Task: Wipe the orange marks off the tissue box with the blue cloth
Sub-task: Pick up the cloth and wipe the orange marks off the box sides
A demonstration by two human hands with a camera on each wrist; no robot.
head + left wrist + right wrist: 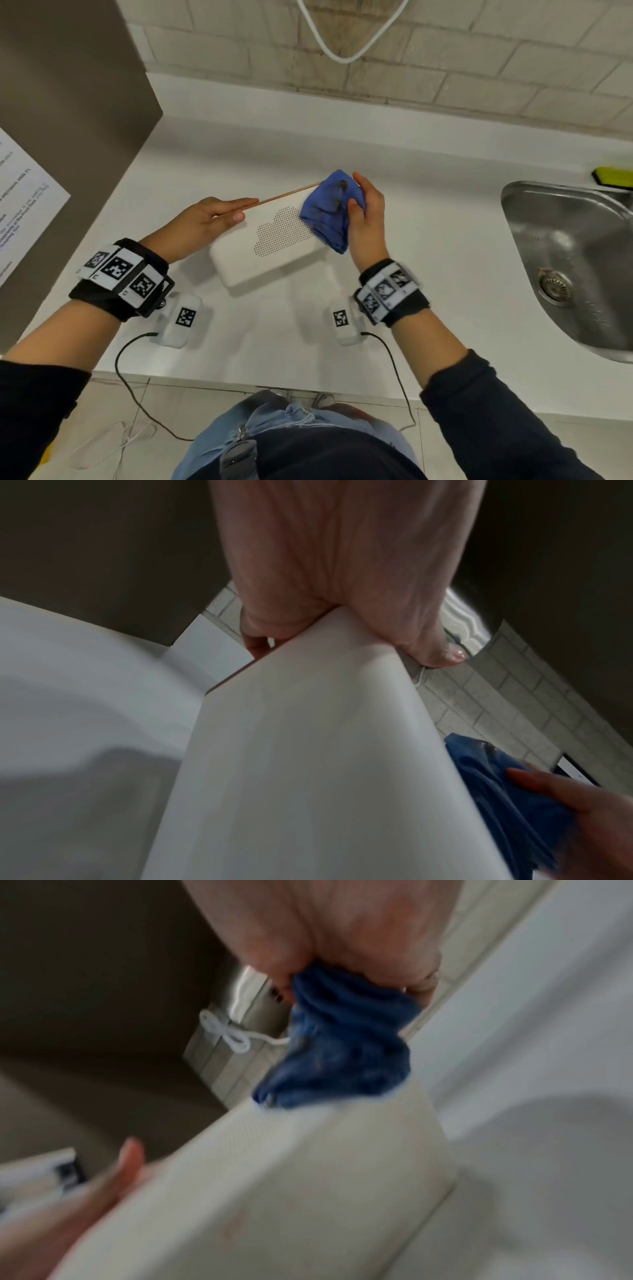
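A white tissue box (267,240) with a dotted cloud pattern and a thin wood-coloured edge sits tilted on the white counter (428,240). My left hand (219,219) grips its far left corner, thumb on one face and fingers behind, as the left wrist view shows on the tissue box (308,750). My right hand (366,219) holds the bunched blue cloth (329,209) against the box's right end. In the right wrist view the blue cloth (342,1047) hangs from my fist onto the tissue box (291,1191). Faint reddish smudges show on that box face.
A steel sink (575,267) lies to the right, with a yellow-green sponge (613,176) at its far rim. A brown cabinet side (68,120) with a paper sheet stands at the left. A white cable (342,51) hangs on the brick wall. A small orange speck (341,292) marks the counter.
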